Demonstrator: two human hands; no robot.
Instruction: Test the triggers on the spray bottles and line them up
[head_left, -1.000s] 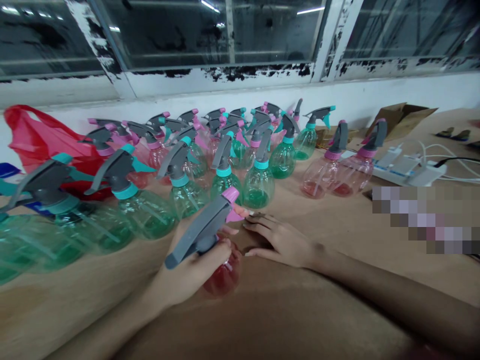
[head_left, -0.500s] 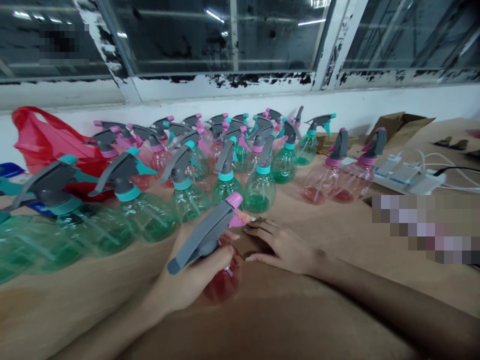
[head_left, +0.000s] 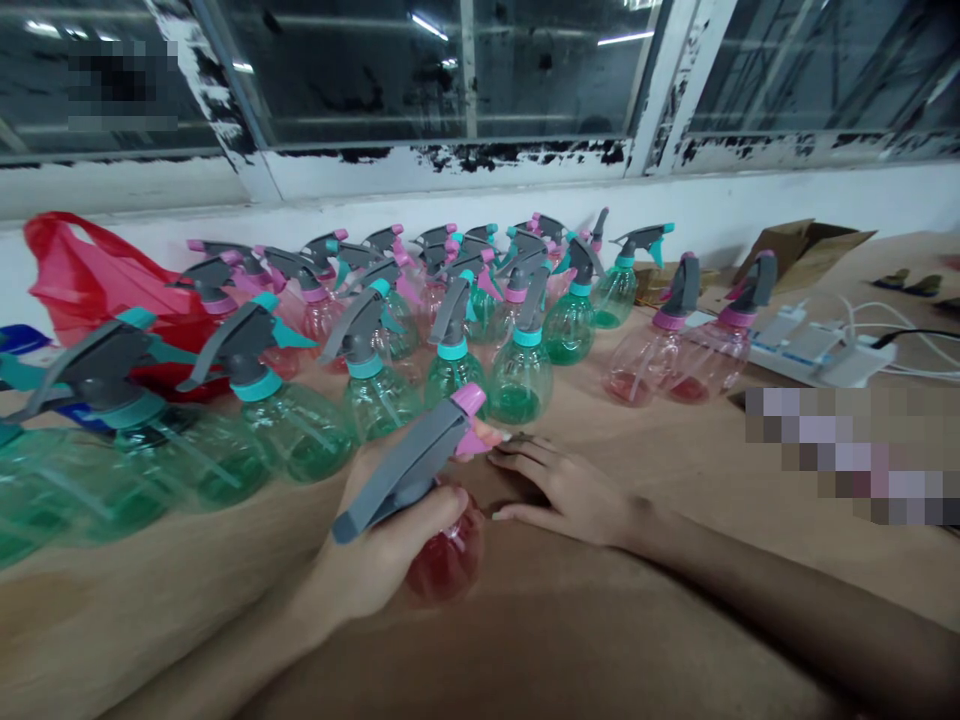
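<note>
My left hand [head_left: 382, 560] is wrapped round the neck of a pink spray bottle [head_left: 448, 560] with a grey spray head and pink nozzle. Red liquid shows inside the bottle, which stands on the table. A fingertip of that hand is at the pink trigger [head_left: 472, 440]; the other fingers are mostly hidden behind the bottle. My right hand [head_left: 574, 490] rests palm down on the table just right of the bottle, fingers stretched out and holding nothing. Beyond my hands stands a green spray bottle [head_left: 521, 385] with a turquoise collar.
Several green spray bottles [head_left: 300, 430] line the left, with more green and pink ones packed behind. Two pink spray bottles [head_left: 637, 370] stand at right, near a white power strip [head_left: 817, 350] with cables. A red plastic bag [head_left: 97, 280] and an open cardboard box [head_left: 802, 255] sit by the wall.
The camera view has shifted slightly, so the scene sits a little lower than a second ago. My left hand keeps its grip on the pink spray bottle, and my right hand stays put.
</note>
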